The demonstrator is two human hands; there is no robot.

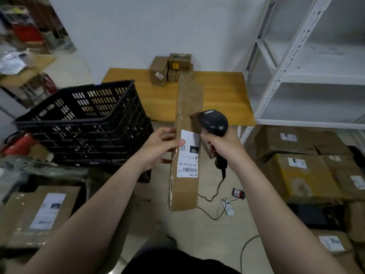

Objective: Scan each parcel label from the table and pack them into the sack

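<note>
One long parcel up off the table, held upright at dead centre. Left hand wrapped round its 9 o'clock edge, thumb pressing on the label. Right hand clenched round the scanner handle at 3 o'clock, head just beside the parcel. Trouble spots: thumb over the label's corner, scanner seemingly aimed above the barcode, so quite possibly a missed read. Only a one-handed grip on a tall box, so could tip or slide. Cable dangling toward 6 o'clock, ready to snag. More small boxes waiting at 12 o'clock.
</note>
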